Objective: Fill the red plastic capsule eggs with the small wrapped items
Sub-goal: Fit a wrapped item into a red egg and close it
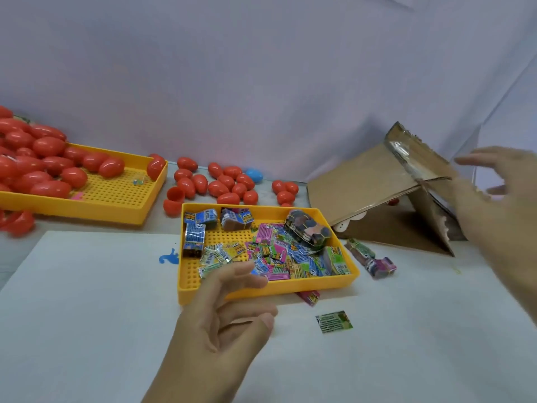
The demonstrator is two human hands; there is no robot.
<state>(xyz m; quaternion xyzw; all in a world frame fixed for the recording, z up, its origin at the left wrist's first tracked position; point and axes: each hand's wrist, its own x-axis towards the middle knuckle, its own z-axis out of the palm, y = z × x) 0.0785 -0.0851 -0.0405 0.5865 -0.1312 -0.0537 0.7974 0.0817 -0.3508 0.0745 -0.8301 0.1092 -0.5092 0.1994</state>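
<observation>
So from my feed here: the left hand (229, 309) is hovering over the near edge of the small yellow tray (186, 283), fingers loosely spread, nothing in it. The right hand (499, 205) is up off to the right by the cardboard box (363, 181), which sits tipped over with its flap out. That hand is blurry, but the fingers look spread and I can't see anything held in it.

The wrapped items (290, 257) are mostly piled in that small tray, heaped toward its right side, with a few blue packets (194, 232) along its left and back. A camo-patterned packet (308, 229) lies on top of the pile at the back right. One green packet (334, 321) lies loose on the white mat (87, 301) in front of the tray, a pink one (309, 297) pokes out from under the tray's front edge, and a banded bundle (372, 258) sits just right of it.

The red eggs (226, 184) are scattered on the table behind the small tray, a couple of them open halves, with a lone blue egg (254, 175) among them. A much bigger heap of red ones fills the large yellow tray (122, 205) at far left, spilling over its left end.
</observation>
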